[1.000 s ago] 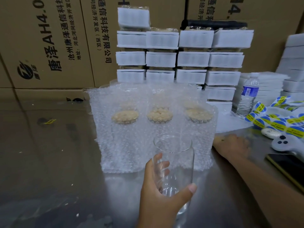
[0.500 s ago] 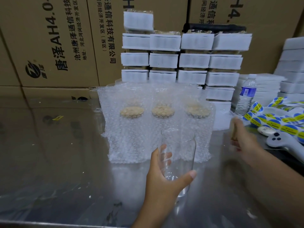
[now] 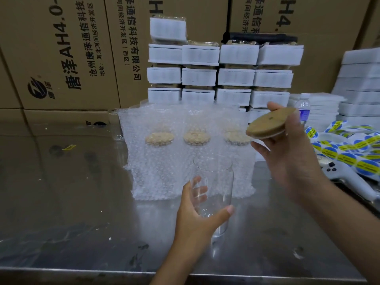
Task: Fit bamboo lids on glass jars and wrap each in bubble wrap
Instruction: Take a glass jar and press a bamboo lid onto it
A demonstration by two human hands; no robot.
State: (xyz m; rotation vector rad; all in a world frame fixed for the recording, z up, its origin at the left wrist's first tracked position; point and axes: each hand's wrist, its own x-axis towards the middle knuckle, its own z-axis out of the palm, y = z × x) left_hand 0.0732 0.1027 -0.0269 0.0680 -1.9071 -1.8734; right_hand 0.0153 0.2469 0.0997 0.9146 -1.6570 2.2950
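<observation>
- Grips a clear glass jar (image 3: 213, 182) in the left hand (image 3: 195, 221), fingers curled behind the lower part, thumb laid across the front
- Holds the jar upright with its mouth uncovered, close to the near edge of the steel desk (image 3: 72, 192); cannot tell whether the base touches the surface
- Pinches a round bamboo lid (image 3: 269, 125) in the right hand (image 3: 287, 157), thumb on the upper edge, fingers under the lower edge
- Carries the lid tilted, up and to the right of the jar mouth, well apart from the glass
- Faces three wrapped jars (image 3: 196, 137) in a row just behind the bare jar, lids dimly visible through the bubble wrap (image 3: 164, 171)
- Looks past them to stacked white foam packs (image 3: 236, 56) against printed cardboard boxes (image 3: 61, 58)
- Has, at the far right of the desk, a water bottle (image 3: 304, 108), strips of blue and yellow stickers (image 3: 349, 150) and a white handheld device (image 3: 339, 171)
</observation>
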